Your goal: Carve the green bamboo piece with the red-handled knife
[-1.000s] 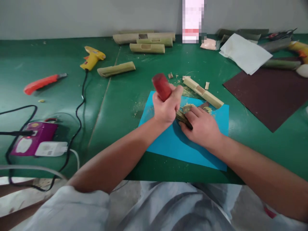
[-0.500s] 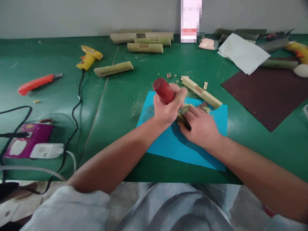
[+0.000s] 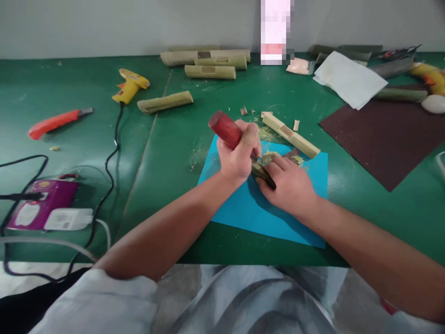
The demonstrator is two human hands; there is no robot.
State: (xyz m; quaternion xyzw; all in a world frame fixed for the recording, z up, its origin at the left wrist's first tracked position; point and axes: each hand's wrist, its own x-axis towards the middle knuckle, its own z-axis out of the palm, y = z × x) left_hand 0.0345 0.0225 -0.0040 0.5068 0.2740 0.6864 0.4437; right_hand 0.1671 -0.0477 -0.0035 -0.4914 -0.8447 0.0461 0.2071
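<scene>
The left hand (image 3: pixel 239 150) is wrapped around a smooth, round red handle (image 3: pixel 225 130) leaning toward ten o'clock. The right hand (image 3: pixel 292 181), half curled, grips a bamboo piece (image 3: pixel 264 176) at its nine o'clock, over blue paper (image 3: pixel 264 218). Bamboo is probably light, stiff, splittable; hold its rounded sides.

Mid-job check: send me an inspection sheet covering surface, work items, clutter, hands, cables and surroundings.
Surface: glossy green tabletop; flat blue rectangular sheet beneath the hands, pale shavings on it.
Work items: red cylindrical handle, lower end hidden; dark elongated piece, apparently bamboo, partly covered.
Clutter: orange-handled tool with metal tip; yellow plastic glue gun; notched pale bamboo length.
Hands: left hand grips the handle; right hand holds the dark piece.
Cables: black cord from the glue gun; none touches the hands.
Surroundings: plain grey wall behind.
</scene>
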